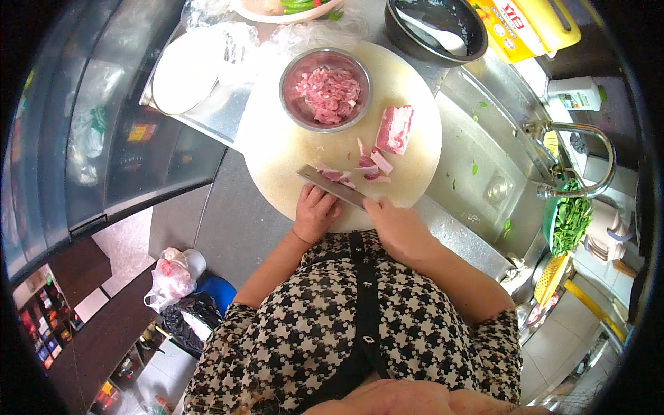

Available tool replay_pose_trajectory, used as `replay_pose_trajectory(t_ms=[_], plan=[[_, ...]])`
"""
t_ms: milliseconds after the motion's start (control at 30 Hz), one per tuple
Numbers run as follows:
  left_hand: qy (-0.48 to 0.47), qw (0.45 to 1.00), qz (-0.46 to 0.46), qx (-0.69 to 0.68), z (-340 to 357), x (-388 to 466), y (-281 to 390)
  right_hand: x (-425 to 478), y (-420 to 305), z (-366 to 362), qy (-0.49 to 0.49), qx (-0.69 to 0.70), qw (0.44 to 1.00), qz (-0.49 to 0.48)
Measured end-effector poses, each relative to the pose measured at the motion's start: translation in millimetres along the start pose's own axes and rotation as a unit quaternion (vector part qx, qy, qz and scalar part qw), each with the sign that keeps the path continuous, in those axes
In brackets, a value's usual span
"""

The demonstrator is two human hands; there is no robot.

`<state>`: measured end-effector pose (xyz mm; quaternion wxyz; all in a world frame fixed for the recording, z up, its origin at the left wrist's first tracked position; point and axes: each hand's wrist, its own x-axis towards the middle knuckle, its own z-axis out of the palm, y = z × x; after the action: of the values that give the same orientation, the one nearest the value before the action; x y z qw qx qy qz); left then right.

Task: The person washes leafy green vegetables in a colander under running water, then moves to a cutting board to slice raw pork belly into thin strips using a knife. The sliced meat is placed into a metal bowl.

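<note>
My right hand point(388, 223) grips the handle end of a kitchen knife point(332, 185), whose broad metal blade slants up to the left over a round cutting board point(280, 176). Close below the blade is my left hand point(316, 210), its fingers bent; whether it presses on meat or on the board is hidden. Slices of raw meat point(334, 174) lie along the blade's far side. More cut strips point(374, 165) rest to the right, below a thick block of raw meat point(394, 129). Farther back on the board, a steel bowl point(284, 106) holds a heap of sliced meat point(329, 93).
A steel sink point(467, 150) with leaf scraps and a curved faucet point(607, 140) is at the right. Behind the board stand a black pot point(391, 31) with a white spoon point(441, 37) and a basin of peppers point(259, 15). A white round lid or plate point(181, 72) lies left.
</note>
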<state>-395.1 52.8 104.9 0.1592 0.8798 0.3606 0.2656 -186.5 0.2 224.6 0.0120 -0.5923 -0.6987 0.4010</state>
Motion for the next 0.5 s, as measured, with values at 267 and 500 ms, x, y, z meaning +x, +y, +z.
replay_pose_trajectory(t_ms=[267,500], plan=[[0.006,1.0,-0.012,0.009,-1.6,2.8,2.9,34.4,-5.3,10.1,0.039,0.016,0.998,-0.036],[0.005,1.0,-0.014,0.012,-3.2,5.2,5.3,-4.1,13.7,17.1,0.022,0.026,0.999,0.009]])
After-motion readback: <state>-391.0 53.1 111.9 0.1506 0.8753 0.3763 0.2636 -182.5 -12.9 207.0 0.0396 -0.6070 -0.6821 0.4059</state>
